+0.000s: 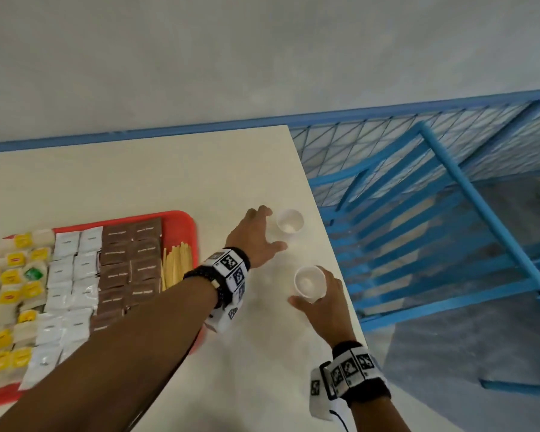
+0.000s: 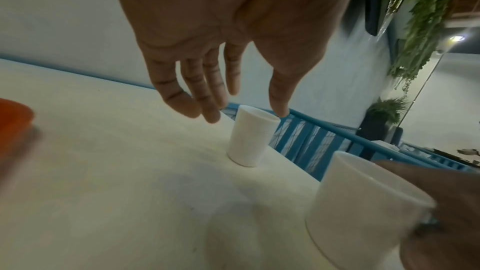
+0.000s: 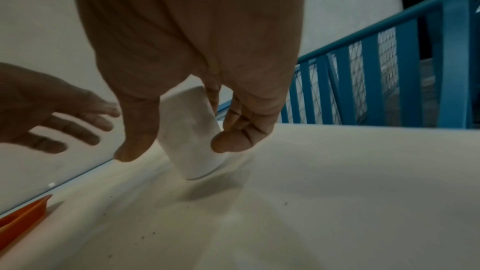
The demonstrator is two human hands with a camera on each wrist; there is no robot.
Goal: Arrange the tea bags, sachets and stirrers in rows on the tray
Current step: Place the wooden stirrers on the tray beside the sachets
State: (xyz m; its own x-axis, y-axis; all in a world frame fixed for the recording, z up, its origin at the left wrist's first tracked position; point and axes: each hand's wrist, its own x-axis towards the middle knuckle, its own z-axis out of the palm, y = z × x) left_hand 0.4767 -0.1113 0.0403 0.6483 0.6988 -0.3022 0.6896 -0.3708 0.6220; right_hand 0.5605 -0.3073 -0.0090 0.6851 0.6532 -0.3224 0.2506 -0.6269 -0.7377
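Tabletop [image 1: 138, 182] carrying red tray [image 1: 181, 222] with tea bags [image 1: 11, 282], sachets [image 1: 75, 269] and stirrers [image 1: 176, 263] in rows. Left hand [image 1: 253, 238], grip released, beside far cup [image 1: 289, 225]; right hand [image 1: 325, 310] grasping near cup [image 1: 310, 281].

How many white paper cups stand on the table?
2. The far cup stands by the open left hand; the near cup is held by the right hand.
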